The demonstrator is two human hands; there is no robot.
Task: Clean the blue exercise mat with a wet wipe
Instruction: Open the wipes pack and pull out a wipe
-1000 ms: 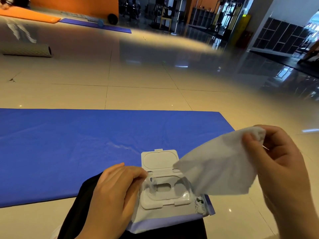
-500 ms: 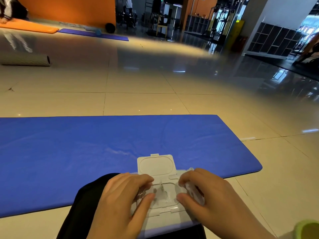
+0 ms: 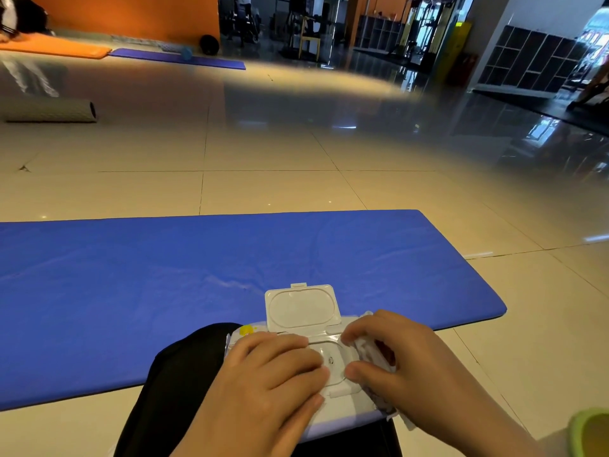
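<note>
Here, in the single head view, a pack of wipes (image 3: 342, 413) lies across the person's lap on a dark trouser leg (image 3: 184, 384), its white flip lid (image 3: 301, 308) standing open and tilted back toward the mat. The left hand (image 3: 263, 387) lies over the near left part of the pack with fingers only loosely bent, the fingertips pressing down on the clear plastic rim of the opening — most likely to steady the pack and flatten the seal so the lid can close. The right hand (image 3: 405, 364) has its fingers curled around a crumpled white wipe (image 3: 370, 351) that bulges between thumb and forefinger, while the thumb tip rests against the right edge of the opening; it looks as though the wipe is kept bunched in the palm so the same hand can help with the pack. The blue mat (image 3: 164, 291) stretches flat across the tiled floor (image 3: 329, 186) just beyond the knees, its right end rounded off near the right hand, its left end running out of view. No wipe touches the mat, so the cleaning itself has not begun. Farther back lie a rolled grey mat (image 3: 49, 110), an orange mat (image 3: 56, 47) and a purple mat (image 3: 178, 59), well apart from the work. A green object (image 3: 590, 433) at the lower right corner is cut off — I cannot tell what it is
</note>
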